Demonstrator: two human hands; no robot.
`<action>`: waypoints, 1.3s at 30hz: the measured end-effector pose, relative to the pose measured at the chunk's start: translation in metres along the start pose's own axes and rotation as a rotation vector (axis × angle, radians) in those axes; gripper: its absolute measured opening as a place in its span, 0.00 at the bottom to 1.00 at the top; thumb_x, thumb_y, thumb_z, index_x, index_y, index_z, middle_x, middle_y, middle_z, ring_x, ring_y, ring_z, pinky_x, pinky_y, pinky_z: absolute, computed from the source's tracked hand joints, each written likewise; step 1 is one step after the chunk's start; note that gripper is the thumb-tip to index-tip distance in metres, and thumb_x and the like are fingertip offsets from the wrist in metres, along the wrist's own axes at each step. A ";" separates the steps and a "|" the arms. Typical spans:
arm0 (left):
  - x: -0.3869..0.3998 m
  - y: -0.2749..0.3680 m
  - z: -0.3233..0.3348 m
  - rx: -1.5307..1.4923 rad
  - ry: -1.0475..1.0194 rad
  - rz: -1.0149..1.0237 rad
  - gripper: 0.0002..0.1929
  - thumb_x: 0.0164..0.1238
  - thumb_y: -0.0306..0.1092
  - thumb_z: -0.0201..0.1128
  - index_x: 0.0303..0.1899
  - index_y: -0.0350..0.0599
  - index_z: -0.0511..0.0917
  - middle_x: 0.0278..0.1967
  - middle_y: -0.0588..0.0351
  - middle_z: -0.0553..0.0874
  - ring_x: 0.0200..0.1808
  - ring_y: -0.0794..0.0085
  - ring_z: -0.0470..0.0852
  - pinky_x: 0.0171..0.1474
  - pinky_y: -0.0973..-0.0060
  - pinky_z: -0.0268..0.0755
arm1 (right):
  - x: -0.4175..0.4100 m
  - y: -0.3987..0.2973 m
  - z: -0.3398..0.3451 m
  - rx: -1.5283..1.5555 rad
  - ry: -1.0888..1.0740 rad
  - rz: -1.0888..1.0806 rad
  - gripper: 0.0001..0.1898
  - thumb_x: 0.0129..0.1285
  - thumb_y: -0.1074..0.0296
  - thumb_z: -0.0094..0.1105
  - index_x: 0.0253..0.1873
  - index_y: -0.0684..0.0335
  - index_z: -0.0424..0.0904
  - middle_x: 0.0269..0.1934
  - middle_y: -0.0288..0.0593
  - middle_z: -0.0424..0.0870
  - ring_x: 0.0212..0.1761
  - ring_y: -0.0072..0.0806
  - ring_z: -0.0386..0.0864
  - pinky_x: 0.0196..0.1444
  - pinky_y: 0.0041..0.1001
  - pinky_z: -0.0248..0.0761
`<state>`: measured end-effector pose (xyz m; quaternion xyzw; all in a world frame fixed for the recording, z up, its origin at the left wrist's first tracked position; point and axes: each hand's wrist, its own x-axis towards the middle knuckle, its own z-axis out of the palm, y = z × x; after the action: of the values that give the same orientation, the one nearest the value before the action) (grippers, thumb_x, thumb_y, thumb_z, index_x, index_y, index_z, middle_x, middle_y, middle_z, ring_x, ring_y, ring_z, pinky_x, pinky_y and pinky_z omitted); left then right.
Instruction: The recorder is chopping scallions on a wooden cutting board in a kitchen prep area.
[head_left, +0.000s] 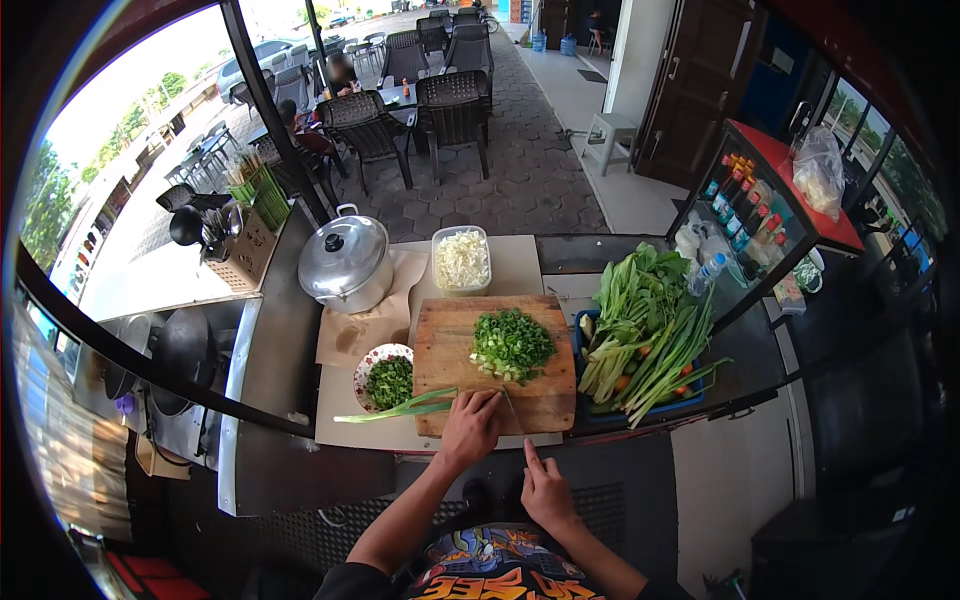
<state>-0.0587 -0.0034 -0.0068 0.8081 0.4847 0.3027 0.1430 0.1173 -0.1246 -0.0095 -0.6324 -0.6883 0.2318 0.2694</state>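
My left hand (472, 427) presses a bunch of green onions (409, 407) onto the wooden cutting board (442, 330). The long green leaves stick out to the left, past the board's edge and over a flowered bowl (362, 367). In my right hand (547, 487) is a knife (513, 409), index finger stretched forward along it. Its thin blade lies over the board, just right of my left fingers. A heap of chopped green onion (514, 343) sits on the far right part of the board. More chopped greens (390, 381) fill the bowl.
A lidded aluminium pot (345, 262) stands back left, beside a plastic tub of shredded cabbage (461, 259). To the right, a blue basket (697, 394) holds leafy greens (637, 300) and long green onions. Woks (180, 360) sit far left; a glass case holds sauce bottles (739, 202).
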 end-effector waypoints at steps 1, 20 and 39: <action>-0.001 -0.001 0.000 0.021 -0.004 0.003 0.23 0.61 0.28 0.63 0.60 0.39 0.81 0.58 0.49 0.82 0.61 0.51 0.76 0.68 0.56 0.68 | 0.000 -0.001 0.000 -0.021 -0.013 0.001 0.32 0.71 0.70 0.56 0.79 0.53 0.64 0.41 0.52 0.77 0.32 0.53 0.83 0.35 0.46 0.81; -0.001 0.000 0.003 0.087 -0.007 0.005 0.24 0.61 0.31 0.63 0.61 0.40 0.80 0.58 0.49 0.81 0.62 0.52 0.75 0.69 0.57 0.66 | 0.008 -0.023 0.000 -0.051 -0.053 0.075 0.34 0.70 0.73 0.56 0.80 0.55 0.61 0.41 0.57 0.77 0.32 0.58 0.83 0.36 0.49 0.81; -0.003 -0.004 0.005 0.020 0.027 0.012 0.22 0.61 0.31 0.65 0.59 0.40 0.81 0.54 0.47 0.81 0.60 0.51 0.76 0.67 0.56 0.69 | 0.001 -0.016 -0.013 0.114 0.020 0.032 0.31 0.70 0.74 0.57 0.78 0.55 0.66 0.39 0.55 0.79 0.34 0.52 0.83 0.40 0.42 0.80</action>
<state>-0.0592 -0.0041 -0.0137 0.8082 0.4849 0.3094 0.1266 0.1144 -0.1253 0.0109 -0.6292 -0.6612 0.2685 0.3079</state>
